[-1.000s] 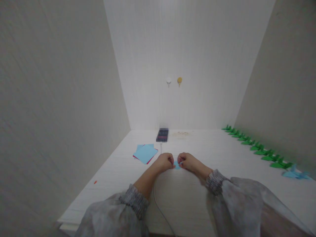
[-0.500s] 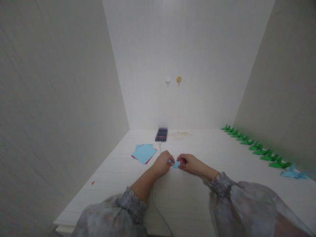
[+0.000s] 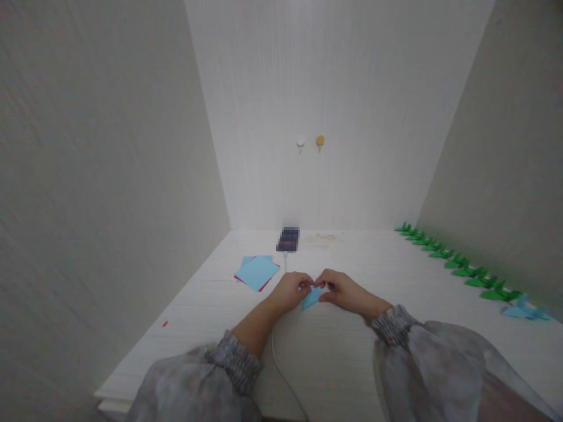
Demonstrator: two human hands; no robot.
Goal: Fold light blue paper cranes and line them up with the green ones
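A small piece of folded light-blue origami paper (image 3: 312, 298) lies between my hands at the middle of the table. My left hand (image 3: 292, 289) pinches its upper left edge between thumb and fingers. From the other side, my right hand (image 3: 341, 289) grips the upper right part, its fingertips almost meeting those of the left. The paper's lower corner sticks out below the fingers; its upper part is hidden behind them.
Square blue and red paper sheets (image 3: 257, 272) lie left of my hands. A phone (image 3: 288, 240) with a white cable (image 3: 281, 370) is behind. Green folded paper cranes (image 3: 468, 271) and a blue crane (image 3: 525, 309) line the right wall. A small red piece (image 3: 165, 323) lies far left.
The blue paper has turned, and more of it now shows below my fingers as a pointed corner. My fingertips have come closer together at its top.
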